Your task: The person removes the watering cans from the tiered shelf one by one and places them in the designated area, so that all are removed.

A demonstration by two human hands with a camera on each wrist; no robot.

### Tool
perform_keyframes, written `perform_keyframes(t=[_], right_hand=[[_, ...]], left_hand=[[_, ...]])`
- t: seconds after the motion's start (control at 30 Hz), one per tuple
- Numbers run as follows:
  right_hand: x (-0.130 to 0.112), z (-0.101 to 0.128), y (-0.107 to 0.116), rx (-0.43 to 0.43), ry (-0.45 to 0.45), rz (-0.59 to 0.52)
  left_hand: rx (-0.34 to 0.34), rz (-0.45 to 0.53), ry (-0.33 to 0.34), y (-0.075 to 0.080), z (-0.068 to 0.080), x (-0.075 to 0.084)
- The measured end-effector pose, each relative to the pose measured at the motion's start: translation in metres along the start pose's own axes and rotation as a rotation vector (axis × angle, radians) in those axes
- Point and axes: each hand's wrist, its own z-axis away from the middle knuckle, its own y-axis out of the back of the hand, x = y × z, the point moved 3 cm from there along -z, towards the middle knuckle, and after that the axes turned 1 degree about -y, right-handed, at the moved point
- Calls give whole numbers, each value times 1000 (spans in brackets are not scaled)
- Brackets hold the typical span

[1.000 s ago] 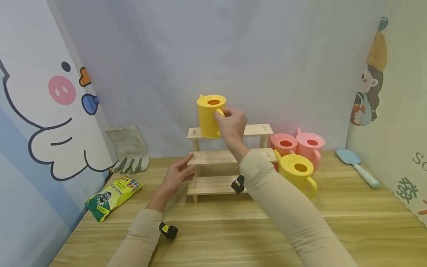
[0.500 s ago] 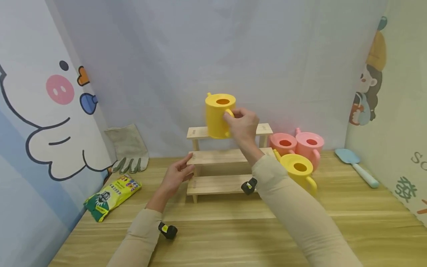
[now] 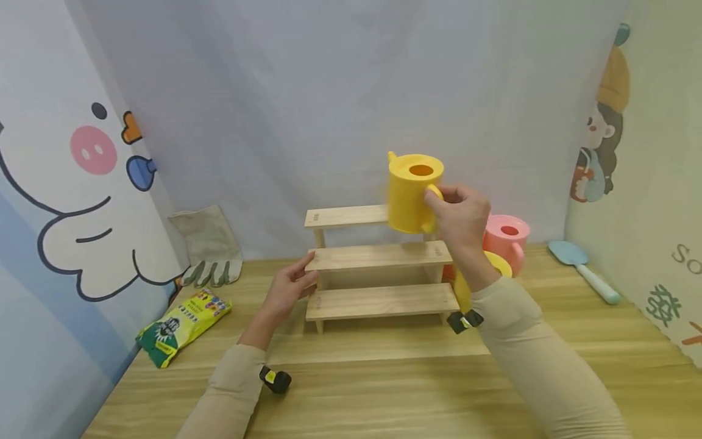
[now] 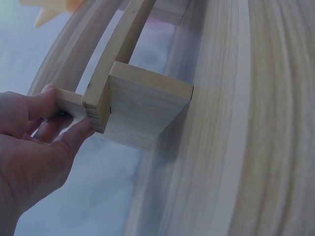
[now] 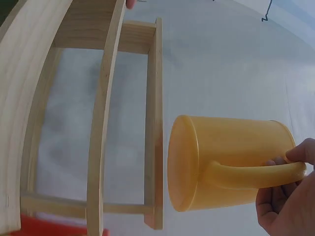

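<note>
A yellow watering can (image 3: pixel 403 198) is held upright at the right end of the top board. My right hand (image 3: pixel 463 219) grips it by the handle (image 5: pixel 256 177). In the right wrist view a narrow gap shows between the can's base and that board. My left hand (image 3: pixel 286 291) holds the left end of the middle board of a three-step wooden shelf (image 3: pixel 378 256). The left wrist view shows thumb and fingers (image 4: pixel 76 135) on either side of this board end. Nothing stands on the shelf boards.
Right of the shelf, a second yellow watering can (image 3: pixel 497 263) and a pink one (image 3: pixel 507 247) stand partly behind my right arm. A blue shovel (image 3: pixel 584 271) lies farther right. At left are a glove (image 3: pixel 211 238) and a green-yellow bag (image 3: pixel 183 326).
The yellow watering can has moved right along the top board in my right hand, from its left part to its right end. My left hand stays on the middle board.
</note>
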Motion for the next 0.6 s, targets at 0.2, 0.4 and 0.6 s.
perform_keyframes(t=[0.2, 0.4, 0.6], right_hand=[[7, 3, 43, 31, -33, -11], [13, 7, 85, 65, -47, 66], [26, 11, 129, 151, 18, 120]], left_hand=[[19, -19, -23, 4, -1, -4], [25, -32, -39, 5, -2, -5], [13, -48, -38, 3, -1, -5]])
